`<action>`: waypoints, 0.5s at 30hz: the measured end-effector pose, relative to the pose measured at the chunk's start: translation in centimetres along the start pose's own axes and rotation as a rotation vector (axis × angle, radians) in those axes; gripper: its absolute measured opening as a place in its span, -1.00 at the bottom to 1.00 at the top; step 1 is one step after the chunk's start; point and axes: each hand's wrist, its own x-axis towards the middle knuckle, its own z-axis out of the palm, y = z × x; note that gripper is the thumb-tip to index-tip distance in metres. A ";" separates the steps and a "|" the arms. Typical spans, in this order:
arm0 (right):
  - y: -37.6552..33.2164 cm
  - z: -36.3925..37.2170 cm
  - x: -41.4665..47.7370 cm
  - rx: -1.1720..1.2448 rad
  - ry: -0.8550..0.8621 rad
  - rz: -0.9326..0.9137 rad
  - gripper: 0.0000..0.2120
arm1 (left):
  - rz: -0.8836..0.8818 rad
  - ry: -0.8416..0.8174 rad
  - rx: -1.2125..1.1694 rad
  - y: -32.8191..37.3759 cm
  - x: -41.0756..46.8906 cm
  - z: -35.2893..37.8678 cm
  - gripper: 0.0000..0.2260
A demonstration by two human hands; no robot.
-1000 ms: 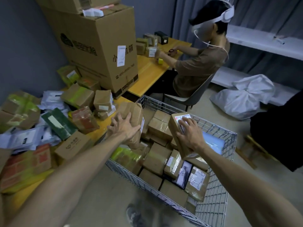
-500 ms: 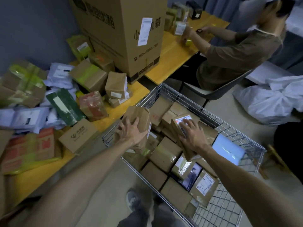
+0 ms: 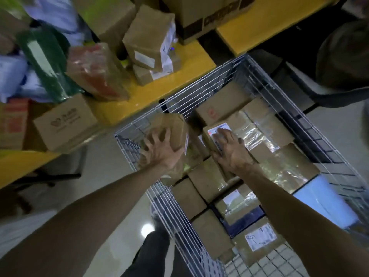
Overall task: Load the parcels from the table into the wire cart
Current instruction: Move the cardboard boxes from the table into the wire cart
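The wire cart [image 3: 201, 96] stands against the yellow table [image 3: 185, 76] and holds several brown parcels. My left hand [image 3: 161, 150] grips a brown cardboard parcel [image 3: 175, 126] with spread fingers, just inside the cart's near-left corner. My right hand [image 3: 231, 150] holds a taped brown parcel with a white label [image 3: 215, 130] among the parcels in the cart. More parcels remain on the table: a tall brown box [image 3: 147, 39], a red-printed parcel [image 3: 95, 74], a green flat pack [image 3: 48, 64] and a printed carton [image 3: 65, 120] at the table's edge.
A large cardboard box [image 3: 209, 15] stands at the table's far end. A seated person's back [image 3: 343, 56] is at the far right, beyond the cart. A pale blue flat parcel [image 3: 323, 202] lies along the cart's right side. My legs [image 3: 151, 254] stand by the cart.
The view has tilted down and closer. Both hands have lowered their parcels further into the cart, the right one now sitting among the stacked boxes.
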 end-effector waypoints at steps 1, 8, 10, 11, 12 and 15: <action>0.5 1.0 1.1 0.000 -0.010 -0.018 -0.37 | -0.021 0.007 -0.003 0.1 0.8 0.8 -0.19; 1.3 5.8 6.9 -0.018 -0.064 -0.033 -0.39 | -0.147 0.011 -0.073 0.9 3.2 7.8 -0.14; 1.3 7.1 8.1 -0.046 -0.067 -0.058 -0.40 | -0.165 0.066 -0.071 0.6 4.1 9.4 -0.13; 1.3 7.7 8.8 -0.064 -0.069 -0.071 -0.41 | -0.168 0.101 -0.070 0.3 4.6 9.9 -0.13; 1.2 8.3 9.4 -0.073 -0.063 -0.082 -0.41 | -0.184 0.128 -0.082 0.1 5.1 10.3 -0.11; 1.1 9.8 11.1 -0.084 -0.021 -0.118 -0.42 | -0.260 0.139 -0.166 -0.3 6.4 11.3 -0.07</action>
